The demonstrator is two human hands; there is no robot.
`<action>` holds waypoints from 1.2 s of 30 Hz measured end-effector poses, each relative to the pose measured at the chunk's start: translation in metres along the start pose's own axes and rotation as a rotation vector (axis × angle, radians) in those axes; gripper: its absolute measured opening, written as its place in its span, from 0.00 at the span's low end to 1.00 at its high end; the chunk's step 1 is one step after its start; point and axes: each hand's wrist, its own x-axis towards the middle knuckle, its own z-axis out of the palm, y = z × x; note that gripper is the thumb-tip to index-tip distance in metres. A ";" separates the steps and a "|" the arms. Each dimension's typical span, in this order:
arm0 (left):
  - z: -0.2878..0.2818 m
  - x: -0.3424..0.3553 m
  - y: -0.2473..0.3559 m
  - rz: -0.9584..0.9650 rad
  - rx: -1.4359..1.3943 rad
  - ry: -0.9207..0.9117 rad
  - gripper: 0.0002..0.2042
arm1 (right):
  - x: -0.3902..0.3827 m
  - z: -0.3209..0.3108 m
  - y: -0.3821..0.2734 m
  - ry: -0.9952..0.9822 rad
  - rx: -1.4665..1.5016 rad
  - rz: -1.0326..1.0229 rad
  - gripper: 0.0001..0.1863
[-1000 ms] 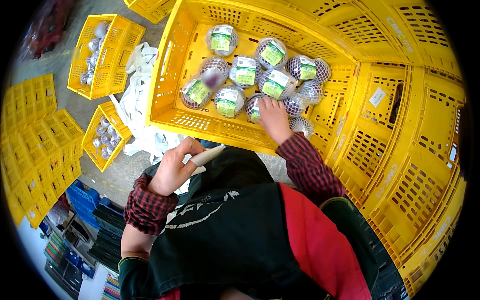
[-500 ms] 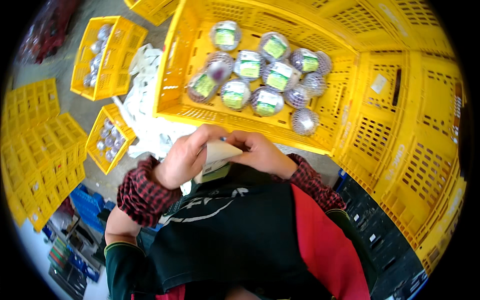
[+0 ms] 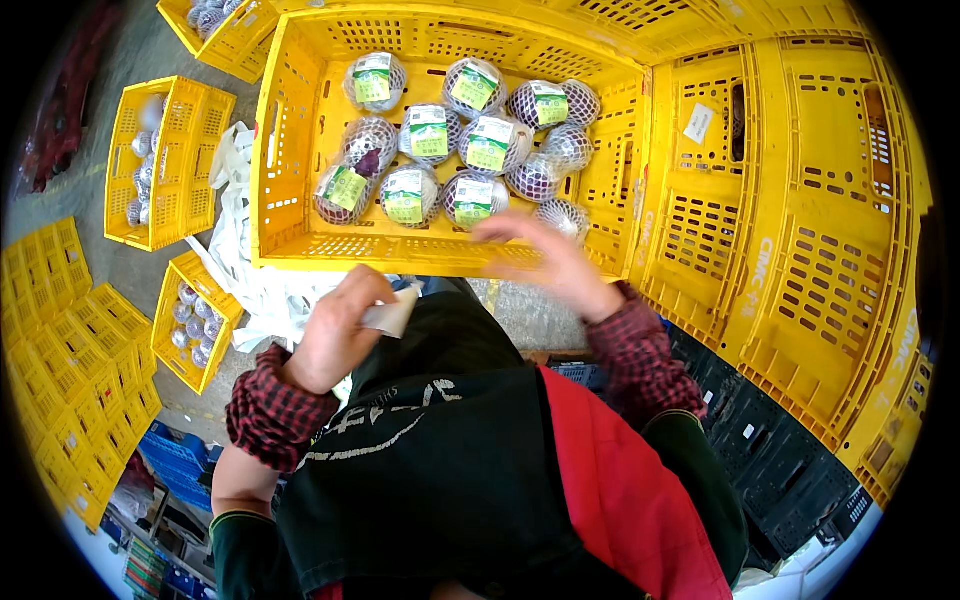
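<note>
My left hand (image 3: 342, 322) is closed on a small off-white paper strip (image 3: 392, 313), pinched between thumb and fingers in front of the crate. My right hand (image 3: 555, 265), smeared by motion, is over the near rim of the yellow crate (image 3: 440, 258); whether it holds anything does not show. Beyond its fingertips lies a netted purple round vegetable (image 3: 474, 200) with a green and white label. Several more such rounds lie in the crate, many labelled. At the right end, a netted round without a visible label (image 3: 563, 217) sits near my right hand.
Left of the crate lies a heap of white strips (image 3: 255, 295). Small yellow crates (image 3: 185, 165) with netted rounds stand on the floor at the left, near stacked yellow crates (image 3: 75, 370). Tall yellow crates (image 3: 790, 220) flank the right side, with black crates (image 3: 745, 440) below them.
My hands were together on a paper sheet with labels; they have parted. The right moved up and right to the crate, the left keeps the paper. The view has shifted.
</note>
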 end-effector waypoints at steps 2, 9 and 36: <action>0.007 0.012 0.020 -0.004 0.003 -0.056 0.11 | 0.004 0.038 -0.014 -0.182 0.067 -0.007 0.23; 0.008 -0.004 -0.007 -0.309 -0.072 -0.038 0.05 | -0.009 0.019 -0.017 0.029 -0.272 -0.186 0.08; 0.015 0.049 -0.006 -0.072 -0.122 0.020 0.08 | 0.015 0.030 0.032 -0.044 0.314 0.096 0.20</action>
